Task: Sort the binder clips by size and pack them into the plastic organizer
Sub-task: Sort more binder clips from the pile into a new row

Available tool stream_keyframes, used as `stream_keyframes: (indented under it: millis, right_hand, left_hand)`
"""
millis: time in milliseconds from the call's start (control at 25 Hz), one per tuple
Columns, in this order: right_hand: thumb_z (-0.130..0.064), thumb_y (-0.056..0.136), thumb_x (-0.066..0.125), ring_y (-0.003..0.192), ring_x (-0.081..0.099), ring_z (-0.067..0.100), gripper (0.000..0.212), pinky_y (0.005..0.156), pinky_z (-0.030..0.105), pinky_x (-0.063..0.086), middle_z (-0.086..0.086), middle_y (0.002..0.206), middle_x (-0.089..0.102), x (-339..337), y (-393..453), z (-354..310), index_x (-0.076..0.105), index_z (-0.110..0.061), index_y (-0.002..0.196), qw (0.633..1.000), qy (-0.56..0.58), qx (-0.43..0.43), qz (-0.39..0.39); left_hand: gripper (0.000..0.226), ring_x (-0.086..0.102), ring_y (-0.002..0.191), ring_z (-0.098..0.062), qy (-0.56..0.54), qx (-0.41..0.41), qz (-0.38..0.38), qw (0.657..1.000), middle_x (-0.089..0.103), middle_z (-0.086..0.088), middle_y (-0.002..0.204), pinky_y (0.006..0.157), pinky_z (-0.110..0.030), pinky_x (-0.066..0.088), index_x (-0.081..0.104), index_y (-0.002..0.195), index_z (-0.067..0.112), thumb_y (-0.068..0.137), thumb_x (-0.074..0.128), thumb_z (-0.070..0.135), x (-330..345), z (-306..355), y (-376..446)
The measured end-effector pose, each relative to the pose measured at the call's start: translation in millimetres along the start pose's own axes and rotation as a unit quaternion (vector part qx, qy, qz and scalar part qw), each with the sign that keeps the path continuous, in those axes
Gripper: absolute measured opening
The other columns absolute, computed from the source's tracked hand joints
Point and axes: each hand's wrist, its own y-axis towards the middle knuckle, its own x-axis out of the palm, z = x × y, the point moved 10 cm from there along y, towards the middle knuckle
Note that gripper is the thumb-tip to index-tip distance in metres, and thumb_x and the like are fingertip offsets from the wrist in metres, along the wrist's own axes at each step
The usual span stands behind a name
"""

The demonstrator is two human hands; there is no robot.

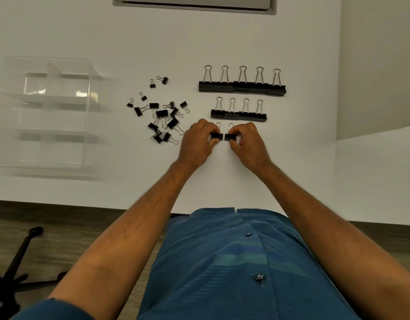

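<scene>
Just below frame centre, left hand (pixel 200 140) and right hand (pixel 246 140) each pinching a mid-size clip (pixel 216 136), starting a third row; risk of nudging the four-clip row (pixel 238 115) above; empty organizer (pixel 5 112) far left.

Blue short-sleeved shirt (pixel 222 262), button-fronted, with two small buttons (pixel 259 276) visible. Paler green-blue bands cross the chest. Forearms (pixel 134 227) bare.
</scene>
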Motion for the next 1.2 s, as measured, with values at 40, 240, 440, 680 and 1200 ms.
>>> stream_keyframes:
  millis: [40,240,440,680,1200]
  right_hand:
    - [-0.013,0.09,0.07,0.082,0.049,0.002,0.022,0.072,0.008,0.039,-0.003,0.11,0.054,-0.1,0.2,0.5,0.064,-0.018,0.111,1.0,0.001,0.006,0.002]
    - [-0.015,0.09,0.07,0.091,0.055,0.009,0.024,0.078,0.016,0.043,0.001,0.112,0.057,-1.1,-3.3,-6.3,0.064,-0.016,0.113,1.0,-0.007,0.004,0.015]
    - [-0.013,0.091,0.07,0.096,0.055,0.011,0.024,0.082,0.02,0.045,0.003,0.113,0.057,-1.2,-4.6,-9.1,0.063,-0.015,0.113,1.0,-0.01,0.013,0.026]
    - [-0.01,0.089,0.071,0.094,0.053,0.007,0.029,0.081,0.019,0.047,0.001,0.113,0.057,-0.7,-7.3,-9.9,0.061,-0.015,0.115,0.999,0.003,0.017,0.038]
    - [-0.005,0.093,0.06,0.078,0.054,0.005,0.015,0.071,0.013,0.047,0.0,0.109,0.056,-2.6,-20.0,-77.7,0.061,-0.015,0.105,0.982,0.127,0.026,0.139]
  left_hand:
    - [0.026,0.054,0.095,-0.016,-0.001,-0.003,-0.003,1.0,0.059,0.003,0.106,0.082,-0.037,0.049,0.064,0.109,0.021,0.085,0.074,0.021,-0.2,0.1,1.1]
    - [0.026,0.054,0.095,-0.015,-0.007,-0.001,-0.014,1.0,0.059,0.005,0.105,0.081,-0.038,0.05,0.063,0.108,0.022,0.085,0.074,0.022,0.6,0.8,2.2]
    - [0.026,0.053,0.093,-0.013,-0.006,-0.005,-0.022,1.0,0.058,0.007,0.103,0.08,-0.037,0.05,0.062,0.108,0.025,0.085,0.074,0.023,-0.6,1.4,3.2]
    - [0.03,0.055,0.095,-0.016,0.001,0.008,-0.024,1.0,0.057,0.003,0.107,0.079,-0.038,0.051,0.061,0.112,0.024,0.085,0.074,0.024,-1.8,3.3,1.1]
    - [0.015,0.052,0.085,-0.006,-0.096,-0.013,0.045,0.994,0.055,0.005,0.105,0.075,-0.019,0.047,0.064,0.108,0.019,0.093,0.062,0.016,-96.3,-68.8,-25.6]
